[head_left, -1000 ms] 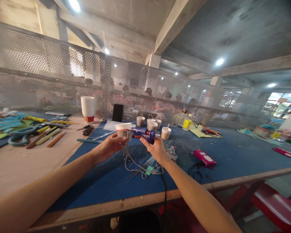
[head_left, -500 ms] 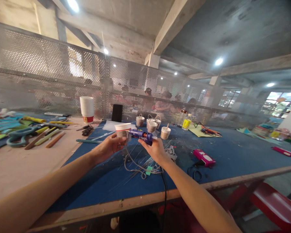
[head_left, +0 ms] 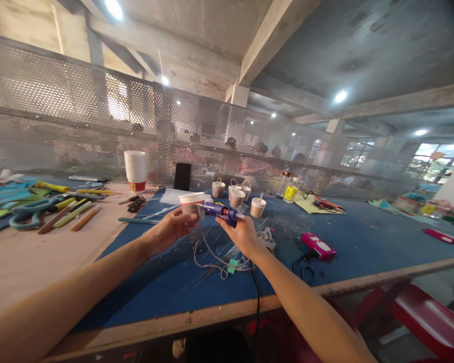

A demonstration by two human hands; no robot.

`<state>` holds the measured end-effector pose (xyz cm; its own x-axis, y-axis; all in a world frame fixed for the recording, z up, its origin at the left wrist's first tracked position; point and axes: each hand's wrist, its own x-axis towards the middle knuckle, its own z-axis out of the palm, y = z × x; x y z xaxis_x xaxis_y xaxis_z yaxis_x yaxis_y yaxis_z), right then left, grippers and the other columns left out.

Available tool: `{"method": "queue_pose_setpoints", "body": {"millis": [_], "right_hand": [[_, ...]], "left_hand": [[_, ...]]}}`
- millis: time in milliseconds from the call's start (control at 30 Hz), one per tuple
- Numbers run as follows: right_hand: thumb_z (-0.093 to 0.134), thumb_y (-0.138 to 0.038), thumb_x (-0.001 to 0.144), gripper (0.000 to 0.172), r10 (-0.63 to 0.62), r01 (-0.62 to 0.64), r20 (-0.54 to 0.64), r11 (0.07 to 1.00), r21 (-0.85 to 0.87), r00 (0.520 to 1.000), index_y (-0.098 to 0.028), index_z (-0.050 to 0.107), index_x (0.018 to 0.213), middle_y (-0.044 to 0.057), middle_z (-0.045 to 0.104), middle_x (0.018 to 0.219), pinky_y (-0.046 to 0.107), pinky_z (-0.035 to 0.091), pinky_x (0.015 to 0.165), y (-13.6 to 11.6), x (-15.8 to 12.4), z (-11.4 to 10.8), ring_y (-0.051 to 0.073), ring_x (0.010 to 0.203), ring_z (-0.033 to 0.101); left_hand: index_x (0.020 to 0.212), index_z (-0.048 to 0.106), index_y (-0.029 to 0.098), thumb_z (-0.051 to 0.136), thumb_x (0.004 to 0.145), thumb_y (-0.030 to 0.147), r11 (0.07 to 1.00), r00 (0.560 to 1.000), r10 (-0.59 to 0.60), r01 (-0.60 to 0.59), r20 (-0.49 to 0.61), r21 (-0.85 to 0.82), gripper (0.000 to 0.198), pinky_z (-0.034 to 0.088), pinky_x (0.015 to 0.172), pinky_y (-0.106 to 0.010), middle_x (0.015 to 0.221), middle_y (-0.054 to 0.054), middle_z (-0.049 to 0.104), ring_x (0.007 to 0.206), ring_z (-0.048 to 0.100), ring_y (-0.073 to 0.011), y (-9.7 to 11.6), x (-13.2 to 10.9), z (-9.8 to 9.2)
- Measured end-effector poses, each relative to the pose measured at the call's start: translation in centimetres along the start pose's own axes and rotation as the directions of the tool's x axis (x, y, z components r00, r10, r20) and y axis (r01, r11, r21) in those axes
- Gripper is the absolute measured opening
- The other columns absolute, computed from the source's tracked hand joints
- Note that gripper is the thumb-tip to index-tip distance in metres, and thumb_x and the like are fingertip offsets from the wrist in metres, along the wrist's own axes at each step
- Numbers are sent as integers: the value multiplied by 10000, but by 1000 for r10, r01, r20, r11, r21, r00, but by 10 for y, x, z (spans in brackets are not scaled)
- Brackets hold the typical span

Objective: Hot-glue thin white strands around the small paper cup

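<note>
My left hand [head_left: 170,229] is closed around a paper cup [head_left: 191,202] wrapped in pale cord, held above the blue table top [head_left: 355,237]. My right hand [head_left: 242,233] grips a purple glue gun [head_left: 219,210], its nozzle pointing left at the cup's side. A loose cord [head_left: 208,254] hangs from the cup down to the table. The gun's black cable [head_left: 256,297] runs off the front edge.
Several small wrapped cups [head_left: 237,195] stand behind my hands. A stack of paper cups [head_left: 135,170] is at the back left, with scissors and sticks [head_left: 45,206] on the bare wood. A pink tool [head_left: 319,246] lies to the right. People sit behind a perforated metal screen [head_left: 79,126].
The glue gun's nozzle has come slightly closer to the cup. Both hands stay almost in the same place.
</note>
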<state>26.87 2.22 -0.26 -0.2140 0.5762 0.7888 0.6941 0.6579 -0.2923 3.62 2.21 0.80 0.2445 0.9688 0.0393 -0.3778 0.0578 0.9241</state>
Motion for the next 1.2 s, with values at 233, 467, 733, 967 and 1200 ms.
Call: {"method": "queue_pose_setpoints", "body": {"millis": [233, 467, 733, 967, 1200], "right_hand": [[633, -498, 913, 350, 5, -5, 1, 1000, -11, 1000, -188, 761, 1014, 69, 770, 745, 251, 487, 625, 1, 0, 1, 201, 639, 718], [623, -483, 918, 321, 12, -12, 18, 1000, -18, 1000, -192, 755, 885, 67, 767, 740, 251, 485, 614, 1, -1, -1, 193, 624, 707], [611, -486, 926, 337, -2, 2, 1, 999, -40, 1000, -183, 758, 925, 78, 771, 759, 261, 493, 626, 2, -2, -1, 205, 640, 716], [615, -488, 927, 355, -5, 4, -11, 998, -70, 1000, -186, 752, 1055, 77, 773, 762, 256, 486, 626, 5, -2, 1, 212, 670, 728], [617, -478, 926, 351, 3, -3, 0, 999, -52, 1000, -187, 750, 1068, 68, 769, 753, 259, 488, 624, 3, -2, -1, 194, 624, 706]], "left_hand": [[1046, 703, 141, 792, 741, 113, 1000, 1000, 2, -2, 4, -1, 318, 537, 573, -175, 864, -28, 720, 676, 679, -102, 1, -1, 1], [1027, 713, 135, 760, 752, 72, 1000, 1000, -3, 3, -7, -21, 286, 531, 566, -174, 862, -37, 719, 665, 675, -105, 2, -2, 3], [1054, 710, 141, 749, 781, 82, 1000, 1000, -2, 2, 12, -20, 283, 541, 589, -171, 878, -37, 719, 684, 677, -104, 0, -1, -1], [1056, 709, 141, 763, 770, 92, 1000, 1000, 0, 1, 7, -25, 296, 537, 576, -169, 868, -39, 721, 678, 677, -105, 0, 0, 0], [1069, 713, 159, 763, 775, 94, 1000, 1000, -1, 1, 24, -25, 305, 543, 599, -173, 894, -31, 732, 697, 687, -108, -1, 0, -1]]}}
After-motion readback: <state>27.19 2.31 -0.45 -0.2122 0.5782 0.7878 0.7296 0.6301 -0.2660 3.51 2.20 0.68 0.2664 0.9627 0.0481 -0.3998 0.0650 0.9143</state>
